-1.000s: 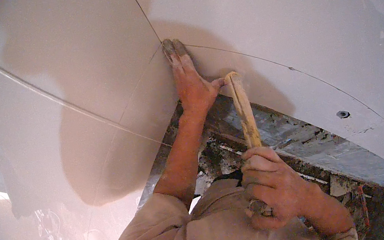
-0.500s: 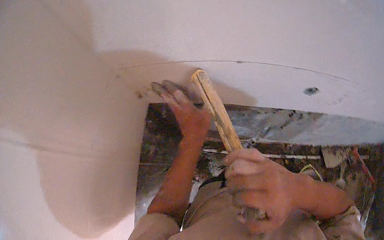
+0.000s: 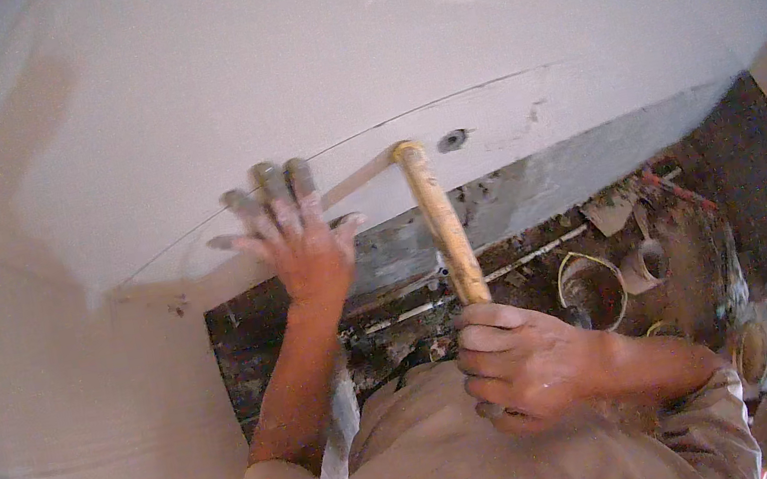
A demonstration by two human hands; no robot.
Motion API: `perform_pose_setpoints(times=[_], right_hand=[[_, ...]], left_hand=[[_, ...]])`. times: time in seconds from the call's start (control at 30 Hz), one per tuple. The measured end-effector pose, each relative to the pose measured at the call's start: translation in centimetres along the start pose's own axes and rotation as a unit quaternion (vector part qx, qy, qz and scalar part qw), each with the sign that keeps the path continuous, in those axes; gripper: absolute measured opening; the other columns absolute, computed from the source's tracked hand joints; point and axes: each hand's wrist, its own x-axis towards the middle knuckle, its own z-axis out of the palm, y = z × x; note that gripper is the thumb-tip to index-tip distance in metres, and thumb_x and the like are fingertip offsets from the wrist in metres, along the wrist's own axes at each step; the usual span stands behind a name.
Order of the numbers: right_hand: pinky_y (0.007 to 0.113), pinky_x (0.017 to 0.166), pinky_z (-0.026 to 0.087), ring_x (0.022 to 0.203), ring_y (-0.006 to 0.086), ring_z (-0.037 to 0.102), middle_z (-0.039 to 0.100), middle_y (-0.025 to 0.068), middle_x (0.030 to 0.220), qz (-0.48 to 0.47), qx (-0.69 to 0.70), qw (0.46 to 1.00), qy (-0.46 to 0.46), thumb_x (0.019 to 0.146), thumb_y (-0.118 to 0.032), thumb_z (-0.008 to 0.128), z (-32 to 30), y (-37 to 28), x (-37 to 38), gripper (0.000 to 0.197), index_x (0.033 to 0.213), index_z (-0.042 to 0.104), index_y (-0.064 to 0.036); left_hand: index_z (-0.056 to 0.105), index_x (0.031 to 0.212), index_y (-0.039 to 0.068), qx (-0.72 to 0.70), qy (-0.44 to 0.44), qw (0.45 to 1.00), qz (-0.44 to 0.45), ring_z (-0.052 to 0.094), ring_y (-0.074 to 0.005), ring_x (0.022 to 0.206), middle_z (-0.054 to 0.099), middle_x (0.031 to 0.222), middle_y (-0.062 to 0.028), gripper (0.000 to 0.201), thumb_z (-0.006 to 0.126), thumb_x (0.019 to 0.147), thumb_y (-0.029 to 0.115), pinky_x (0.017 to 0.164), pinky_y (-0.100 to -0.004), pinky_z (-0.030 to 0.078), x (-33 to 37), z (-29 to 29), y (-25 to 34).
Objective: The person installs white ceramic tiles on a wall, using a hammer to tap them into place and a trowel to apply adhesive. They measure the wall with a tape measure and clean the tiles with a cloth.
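Observation:
My left hand (image 3: 307,252) lies with its fingers spread against a pale wall panel (image 3: 352,52), just above the panel's lower edge. Grey, dusty smears coat its fingertips, which reach a thin curved seam (image 3: 428,108). In my right hand (image 3: 530,357) is a wooden handle (image 3: 443,224), gripped near its lower end and pointing up. Its yellowish top end meets or nearly meets the panel, a little left of a round hole (image 3: 453,140). Whatever is at the handle's lower end is mostly hidden in my fist.
Beneath the panel runs a rough grey wall strip (image 3: 536,178). Lower down are a thin white pipe (image 3: 538,254), a yellow loop of hose or cable (image 3: 568,280) and a cup-shaped object (image 3: 646,264). A pale side wall (image 3: 51,376) meets the panel at left.
My left hand has moved rightward from near the corner, its fingers now spread wider. The wooden handle has also shifted right along the panel, closer to the hole. The view has turned rightward.

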Motion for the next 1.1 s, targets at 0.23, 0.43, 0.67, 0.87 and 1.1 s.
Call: perform_pose_setpoints(times=[0.23, 0.43, 0.67, 0.87, 1.1], right_hand=[[0.053, 0.108, 0.04, 0.106, 0.0323, 0.058, 0.065, 0.0131, 0.101, -0.016, -0.004, 0.999, 0.041, 0.069, -0.032, 0.072, 0.4, 0.2, 0.0, 0.035, 0.087, 0.067, -0.0027], [0.054, 0.107, 0.041, 0.105, 0.0333, 0.058, 0.064, 0.0139, 0.1, -0.03, 0.005, 0.996, 0.083, 0.07, -0.033, 0.071, 1.1, -0.1, -1.1, 0.034, 0.085, 0.065, -0.0038], [0.054, 0.11, 0.039, 0.103, 0.0346, 0.057, 0.062, 0.0128, 0.093, -0.024, -0.002, 0.993, 0.118, 0.063, -0.037, 0.069, 1.2, 0.2, -1.4, 0.037, 0.08, 0.065, -0.0041], [0.055, 0.111, 0.037, 0.105, 0.0361, 0.056, 0.061, 0.0151, 0.097, -0.019, -0.019, 0.992, 0.124, 0.063, -0.04, 0.07, 0.3, 1.0, -2.3, 0.044, 0.085, 0.065, -0.0019], [0.056, 0.104, 0.043, 0.106, 0.0374, 0.058, 0.062, 0.0158, 0.097, 0.014, -0.042, 0.986, 0.163, 0.073, -0.035, 0.067, 0.4, 1.7, -4.0, 0.034, 0.083, 0.063, -0.0021]], left_hand=[[0.036, 0.157, 0.013, 0.001, -0.001, 1.0, 0.005, 0.006, -0.0548, 0.151, 0.016, 0.166, -0.0221, 0.113, 0.086, 0.063, 0.051, 0.104, -0.0867, -0.003, 0.0, 0.3, -0.1], [0.034, 0.158, 0.011, 0.035, 0.007, 0.999, 0.01, 0.008, -0.0547, 0.15, 0.018, 0.165, -0.0231, 0.115, 0.085, 0.064, 0.053, 0.105, -0.0858, -0.003, -0.1, 0.4, 0.0], [0.03, 0.159, 0.01, 0.032, 0.007, 0.999, 0.005, 0.008, -0.0524, 0.151, 0.021, 0.164, -0.0238, 0.118, 0.086, 0.065, 0.053, 0.108, -0.0831, -0.002, -0.2, 0.8, 0.2], [0.024, 0.16, 0.005, 0.094, -0.049, 0.994, -0.015, 0.013, -0.0531, 0.15, 0.02, 0.163, -0.0292, 0.126, 0.083, 0.064, 0.062, 0.109, -0.0801, -0.005, 0.0, 0.3, 0.2], [0.028, 0.157, 0.003, 0.087, -0.058, 0.994, -0.04, 0.016, -0.0537, 0.149, 0.032, 0.157, -0.0314, 0.123, 0.082, 0.065, 0.064, 0.11, -0.0793, -0.004, -0.2, 0.7, 0.5]])
